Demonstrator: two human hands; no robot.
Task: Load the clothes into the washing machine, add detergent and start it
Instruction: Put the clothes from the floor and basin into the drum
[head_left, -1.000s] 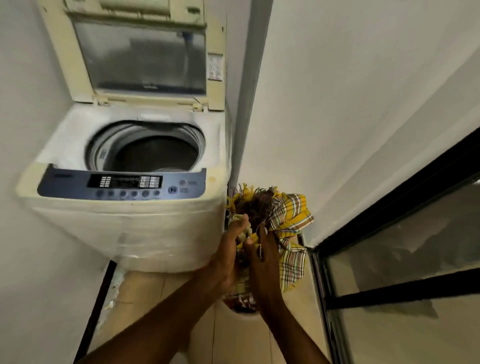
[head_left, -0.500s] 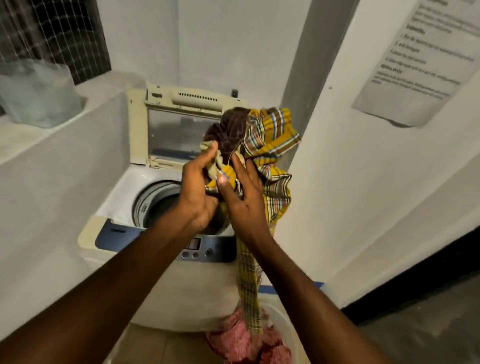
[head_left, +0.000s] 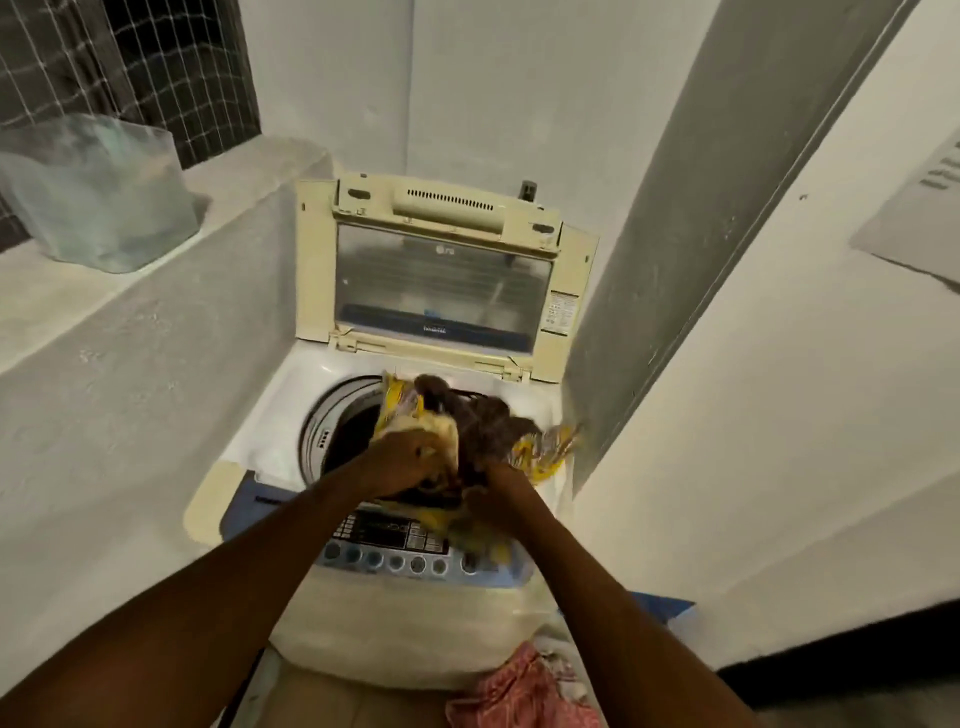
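Observation:
A cream top-loading washing machine (head_left: 415, 623) stands in a narrow alcove with its lid (head_left: 441, 280) raised. Its drum opening (head_left: 348, 431) is dark and partly hidden by cloth. Both hands hold a bundle of clothes (head_left: 483, 431), yellow plaid mixed with brown fabric, right over the drum mouth. My left hand (head_left: 402, 460) grips the bundle's left side. My right hand (head_left: 493, 493) grips the lower right side, above the blue control panel (head_left: 384, 556). A yellow tail of the cloth drapes over that panel.
More clothes, pink patterned fabric (head_left: 519, 696), lie low at the machine's front right. A white ledge (head_left: 104, 312) on the left carries a clear plastic container (head_left: 98, 192). A grey pillar (head_left: 701, 208) and white wall close the right side. A paper notice (head_left: 924, 208) hangs there.
The bundle rose from the basket on the floor, went up in front of the lid, and now sits low over the drum mouth. Both hands moved with it, still gripping.

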